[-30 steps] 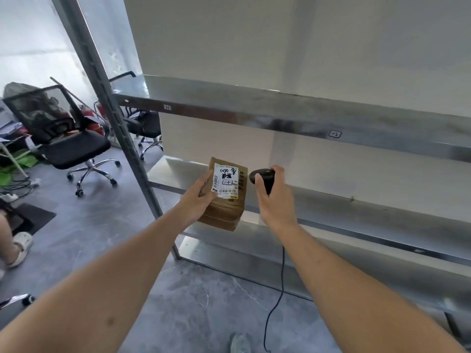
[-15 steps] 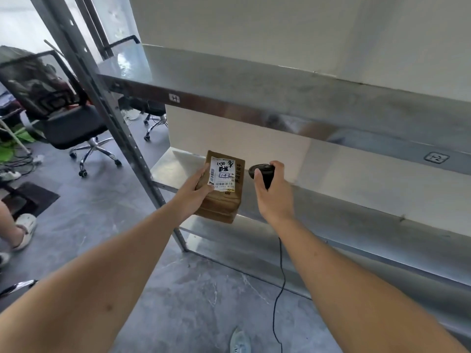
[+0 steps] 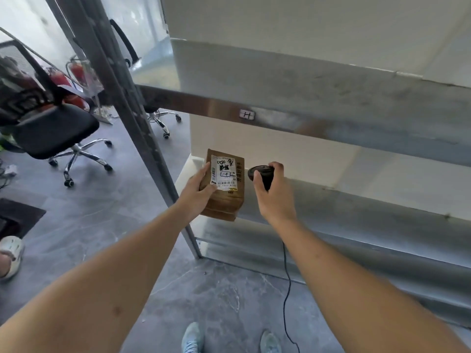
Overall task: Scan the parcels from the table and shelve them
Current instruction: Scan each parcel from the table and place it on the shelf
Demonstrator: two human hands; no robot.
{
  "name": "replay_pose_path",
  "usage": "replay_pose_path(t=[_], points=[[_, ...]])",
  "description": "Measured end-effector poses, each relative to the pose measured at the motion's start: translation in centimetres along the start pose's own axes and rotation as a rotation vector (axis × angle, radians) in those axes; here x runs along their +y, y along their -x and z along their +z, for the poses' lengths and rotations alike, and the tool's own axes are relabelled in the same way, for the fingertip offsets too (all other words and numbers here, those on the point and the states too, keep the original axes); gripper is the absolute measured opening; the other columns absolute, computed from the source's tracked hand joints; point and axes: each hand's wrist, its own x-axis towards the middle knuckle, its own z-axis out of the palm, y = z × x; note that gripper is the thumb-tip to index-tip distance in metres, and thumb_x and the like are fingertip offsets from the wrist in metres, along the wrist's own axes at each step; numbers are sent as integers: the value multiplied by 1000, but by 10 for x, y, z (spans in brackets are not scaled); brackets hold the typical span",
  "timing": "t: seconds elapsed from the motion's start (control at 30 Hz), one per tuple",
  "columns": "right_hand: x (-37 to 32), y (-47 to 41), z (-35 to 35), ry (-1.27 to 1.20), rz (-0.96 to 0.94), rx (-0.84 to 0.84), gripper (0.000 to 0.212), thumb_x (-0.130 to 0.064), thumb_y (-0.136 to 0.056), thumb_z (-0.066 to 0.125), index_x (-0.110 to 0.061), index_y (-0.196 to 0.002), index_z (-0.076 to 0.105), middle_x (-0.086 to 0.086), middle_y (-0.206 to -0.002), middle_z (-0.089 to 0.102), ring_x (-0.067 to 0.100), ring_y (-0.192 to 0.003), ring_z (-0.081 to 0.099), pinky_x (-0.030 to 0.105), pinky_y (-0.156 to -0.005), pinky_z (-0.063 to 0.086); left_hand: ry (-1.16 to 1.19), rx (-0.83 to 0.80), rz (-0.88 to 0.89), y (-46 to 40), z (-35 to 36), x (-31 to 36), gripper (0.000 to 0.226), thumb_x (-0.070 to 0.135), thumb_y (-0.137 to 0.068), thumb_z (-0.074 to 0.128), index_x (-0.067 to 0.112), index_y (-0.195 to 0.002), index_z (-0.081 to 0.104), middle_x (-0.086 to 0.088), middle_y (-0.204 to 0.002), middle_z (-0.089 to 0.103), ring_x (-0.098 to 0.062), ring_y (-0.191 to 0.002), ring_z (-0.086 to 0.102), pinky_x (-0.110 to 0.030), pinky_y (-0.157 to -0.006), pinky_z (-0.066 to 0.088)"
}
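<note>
Parcel (image 3: 224, 197), frame centre: gripped 1-handed by left hand (image 3: 197, 191) at its edge; judged light, stiff. Scanner (image 3: 261, 173) clasped in right hand (image 3: 274, 197).

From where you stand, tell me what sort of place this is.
Probably a small parcel depot or stockroom inside an office. Bare metal shelving carries a slot tag, the left hand holds a labelled brown parcel, the right hand grips a corded scanner, and office chairs stand behind.
</note>
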Motion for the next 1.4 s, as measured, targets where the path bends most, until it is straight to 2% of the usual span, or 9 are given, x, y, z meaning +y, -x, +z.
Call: replay_pose_path(t=[0.1, 0.4, 0.53, 0.63, 0.73, 0.83, 0.93, 1.17, 1.4], points=[[-21, -2, 28, 29, 27, 44, 47, -47, -108, 49, -20, -146, 41, 10, -120, 67, 29, -103, 67, 37, -80, 53, -10, -11, 6, -19, -25, -11, 61, 15, -108, 53, 38, -162, 33, 4, -146, 56, -21, -129, 57, -41, -108, 52], [-43, -11, 74, 44, 93, 90, 44, -47, -107, 50, -20, -142, 42, 9, -116, 72, 28, -99, 70, 32, -75, 50, -12, -96, 23, -50, -50, -35, 65, 13, -108, 55, 36, -163, 30, 8, -147, 55, -16, -132, 56, -41, -113, 48], [-39, -14, 82, 72, 122, 89, 44, -50, -107, 49, -23, -141, 41, 10, -117, 71, 28, -98, 70, 35, -75, 55, -96, -112, 58, -61, -54, -46, 67, 13, -107, 53, 44, -161, 28, 7, -154, 46, -16, -136, 52, -45, -113, 50], [-39, -14, 84, 72, 130, 97, 45, -50, -107, 48, -23, -143, 40, 7, -119, 70, 27, -99, 70, 42, -78, 61, -323, -79, 123, -59, -55, -46, 74, 4, -104, 53, 34, -166, 25, 7, -168, 25, -13, -140, 46, -35, -112, 49], [-38, -14, 85, 79, 132, 107, 46, -50, -107, 48, -23, -144, 39, 8, -121, 70, 27, -100, 70, 43, -79, 62, -693, -18, 307, -58, -45, -37, 72, 12, -103, 57, 24, -166, 24, 3, -176, 2, -30, -160, 16, -45, -127, 30], [-36, -15, 85, 74, 156, 117, 46, -50, -107, 48, -23, -144, 39, 9, -122, 70, 27, -99, 70, 40, -76, 61, -984, -111, 372, -59, -29, -23, 78, 47, -105, 53, 22, -168, 15, -9, -176, -8, -38, -161, -11, -50, -131, 0], [-36, -15, 85, 68, 163, 120, 45, -49, -107, 49, -24, -143, 39, 9, -121, 70, 27, -98, 70, 39, -75, 60, -1070, -214, 299, -64, -19, -20, 89, 61, -103, 48, 23, -168, 2, -11, -176, -10, -41, -160, -9, -52, -131, -4], [-34, -19, 83, 53, 165, 145, 45, -50, -107, 49, -23, -142, 40, 8, -119, 71, 28, -97, 71, 44, -78, 61, -1146, -249, 282, -78, -21, -15, 82, 55, -107, 38, 22, -168, -7, -13, -175, -13, -43, -160, -10, -54, -130, -5], [-31, -23, 81, 30, 164, 146, 43, -49, -107, 49, -24, -141, 40, 9, -117, 70, 25, -94, 69, 39, -74, 59, -1176, -241, 265, -93, -29, -13, 79, 56, -108, 32, 23, -168, -8, -13, -175, -12, -43, -160, -8, -55, -130, -3]])
